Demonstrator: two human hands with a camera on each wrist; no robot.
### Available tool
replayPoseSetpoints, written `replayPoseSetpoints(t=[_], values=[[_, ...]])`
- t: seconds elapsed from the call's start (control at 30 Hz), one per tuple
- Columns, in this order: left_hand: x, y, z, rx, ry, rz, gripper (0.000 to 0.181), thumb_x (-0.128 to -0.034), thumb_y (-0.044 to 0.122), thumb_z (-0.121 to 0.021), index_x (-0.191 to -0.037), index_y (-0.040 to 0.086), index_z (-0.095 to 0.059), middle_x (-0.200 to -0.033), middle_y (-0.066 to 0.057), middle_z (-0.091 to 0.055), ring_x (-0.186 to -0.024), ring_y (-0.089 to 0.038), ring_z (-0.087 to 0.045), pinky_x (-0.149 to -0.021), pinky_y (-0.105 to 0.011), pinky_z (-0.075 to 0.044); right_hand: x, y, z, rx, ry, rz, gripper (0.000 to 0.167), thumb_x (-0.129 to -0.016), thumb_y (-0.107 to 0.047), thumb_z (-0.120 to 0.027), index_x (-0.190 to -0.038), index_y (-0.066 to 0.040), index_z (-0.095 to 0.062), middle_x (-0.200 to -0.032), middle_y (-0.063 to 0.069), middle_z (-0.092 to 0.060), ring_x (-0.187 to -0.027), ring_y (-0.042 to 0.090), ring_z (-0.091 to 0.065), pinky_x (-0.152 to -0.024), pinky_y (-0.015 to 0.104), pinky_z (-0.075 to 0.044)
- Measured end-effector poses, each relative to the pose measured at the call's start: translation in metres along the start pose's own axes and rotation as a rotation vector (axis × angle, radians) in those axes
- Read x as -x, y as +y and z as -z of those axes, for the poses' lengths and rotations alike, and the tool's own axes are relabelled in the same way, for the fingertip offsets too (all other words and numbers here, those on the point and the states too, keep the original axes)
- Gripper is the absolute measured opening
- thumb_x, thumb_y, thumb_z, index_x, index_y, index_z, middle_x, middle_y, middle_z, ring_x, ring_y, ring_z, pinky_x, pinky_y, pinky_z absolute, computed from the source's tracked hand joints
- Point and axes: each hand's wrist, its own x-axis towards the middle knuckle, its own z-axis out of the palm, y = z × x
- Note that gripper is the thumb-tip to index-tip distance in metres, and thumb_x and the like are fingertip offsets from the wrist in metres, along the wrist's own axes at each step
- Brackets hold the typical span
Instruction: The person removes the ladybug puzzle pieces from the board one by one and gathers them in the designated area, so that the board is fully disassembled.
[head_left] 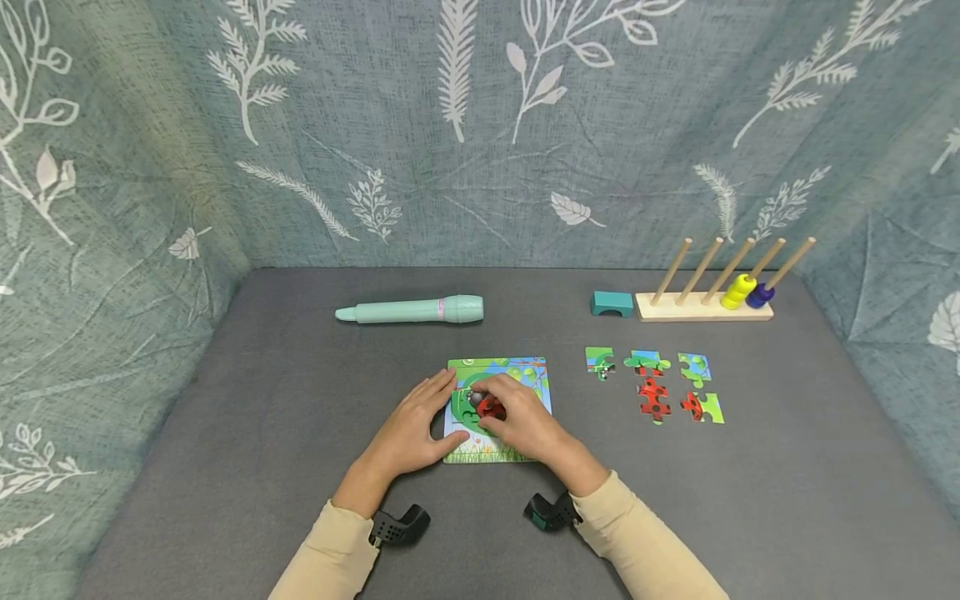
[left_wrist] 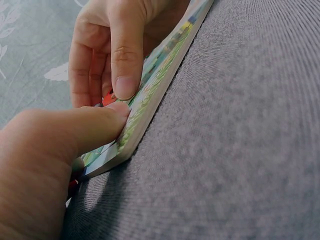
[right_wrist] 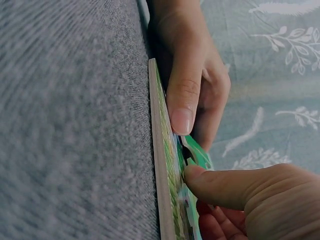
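Note:
A jigsaw puzzle board (head_left: 534, 388) with a green and blue picture lies flat on the table. My left hand (head_left: 405, 432) rests at its left side, fingers straight along the edge and thumb on the lower left corner. Over the middle of the board, my right hand (head_left: 528, 423) pinches a green and red ladybug puzzle piece (head_left: 489, 407) between thumb and fingers. In the right wrist view that puzzle piece (right_wrist: 199, 151) stands tilted up from the board's surface. The fingers hide part of it. Several loose puzzle pieces (head_left: 654, 398) lie right of the board.
A mint-green marker-shaped object (head_left: 405, 312) lies behind the board. At the back right are a teal arch block (head_left: 612, 303) and a wooden peg stand (head_left: 678, 312) bearing yellow beads (head_left: 738, 292) and dark blue beads (head_left: 761, 295). A patterned curtain (head_left: 487, 200) hangs behind the table.

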Motion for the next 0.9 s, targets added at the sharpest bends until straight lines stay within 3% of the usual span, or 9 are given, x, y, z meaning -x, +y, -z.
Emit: replayPoseSetpoints(t=[0.43,0.67,0.9], values=[[0.0,-0.003,-0.003,-0.012,0.026,-0.021,0.076,-0.0823,0.038,-0.069,-0.14,-0.004,-0.043,-0.149,-0.016,-0.038,-0.138,-0.033,-0.036,-0.116,-0.049,-0.03,-0.002,0.0,0.008,-0.007,-0.002,-0.056,0.038,-0.082,-0.006,-0.073,-0.118,-0.003,-0.061,-0.108,0.008,-0.062,-0.09,0.017,-0.063,-0.077,0.026,-0.057],[0.0,-0.004,-0.003,0.009,0.018,-0.011,0.075,-0.0822,0.039,-0.068,-0.14,-0.002,-0.043,-0.15,-0.015,-0.038,-0.138,-0.035,-0.035,-0.116,-0.049,-0.03,0.001,0.006,0.025,-0.01,0.013,-0.09,0.037,-0.083,-0.007,-0.071,-0.118,-0.004,-0.061,-0.112,0.009,-0.063,-0.095,0.021,-0.063,-0.082,0.034,-0.056],[0.0,-0.004,-0.003,0.005,0.022,-0.005,0.077,-0.081,0.039,-0.069,-0.141,-0.002,-0.043,-0.15,-0.015,-0.038,-0.138,-0.035,-0.035,-0.116,-0.048,-0.03,0.015,0.018,0.049,-0.008,0.012,-0.163,0.041,-0.084,-0.009,-0.072,-0.123,-0.004,-0.059,-0.118,0.01,-0.06,-0.104,0.025,-0.062,-0.088,0.039,-0.055]])
